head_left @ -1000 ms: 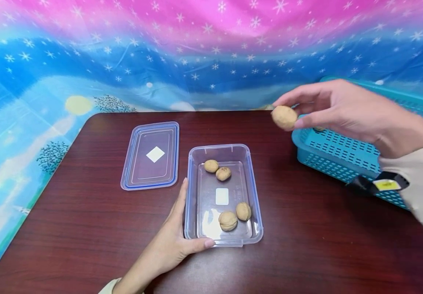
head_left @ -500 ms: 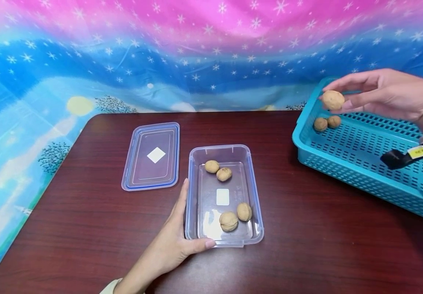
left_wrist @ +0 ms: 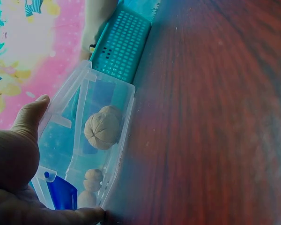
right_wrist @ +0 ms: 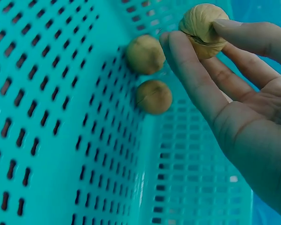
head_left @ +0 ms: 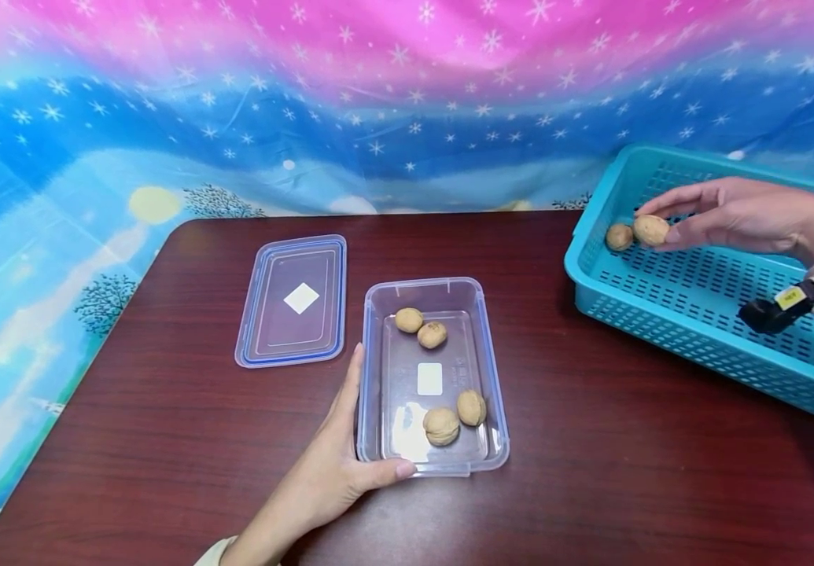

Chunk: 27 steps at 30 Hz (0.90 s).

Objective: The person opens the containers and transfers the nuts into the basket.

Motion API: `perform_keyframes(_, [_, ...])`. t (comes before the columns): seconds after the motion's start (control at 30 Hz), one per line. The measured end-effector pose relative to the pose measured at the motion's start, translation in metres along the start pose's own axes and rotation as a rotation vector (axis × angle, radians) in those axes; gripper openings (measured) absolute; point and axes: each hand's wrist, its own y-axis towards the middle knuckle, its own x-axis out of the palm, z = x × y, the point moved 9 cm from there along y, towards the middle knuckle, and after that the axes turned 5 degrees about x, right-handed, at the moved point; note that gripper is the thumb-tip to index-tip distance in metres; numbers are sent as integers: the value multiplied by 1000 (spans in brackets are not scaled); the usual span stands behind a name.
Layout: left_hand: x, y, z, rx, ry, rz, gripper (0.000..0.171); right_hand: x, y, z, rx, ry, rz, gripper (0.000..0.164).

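My right hand (head_left: 739,216) pinches a walnut (head_left: 651,230) between thumb and fingertips, inside the teal basket (head_left: 704,362). In the right wrist view, two more walnuts lie in the basket's corner, a nearer walnut (right_wrist: 154,97) and a farther walnut (right_wrist: 145,55); the head view shows only one, a walnut (head_left: 619,237) left of the held one. With my left hand (head_left: 339,464) I hold the clear plastic food container (head_left: 495,377) at its near left corner, thumb on the front rim and fingers along the left side. Several walnuts (head_left: 441,425) lie in it.
A clear lid (head_left: 290,303) with a blue seal lies flat, left of the container on the dark wooden table (head_left: 166,440). Behind the table hangs a snowflake-patterned cloth (head_left: 407,102). The basket's raised walls stand around my right hand.
My right hand has carried the walnut to the right, over the basket's rim, then lowered it inside the basket. My left hand and the container have stayed in place.
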Motion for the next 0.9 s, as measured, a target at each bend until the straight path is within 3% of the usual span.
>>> perform_keyframes(0.6, [0, 0, 0, 2, 2, 2, 140, 21, 5, 18, 89, 67, -231, 57])
perform_keyframes(0.7, [0, 0, 0, 2, 3, 0, 140, 20, 6, 23, 120, 45, -213, 53])
perform_keyframes(0.9, [1, 0, -1, -2, 0, -1, 140, 13, 11, 30, 183, -26, -89, 43])
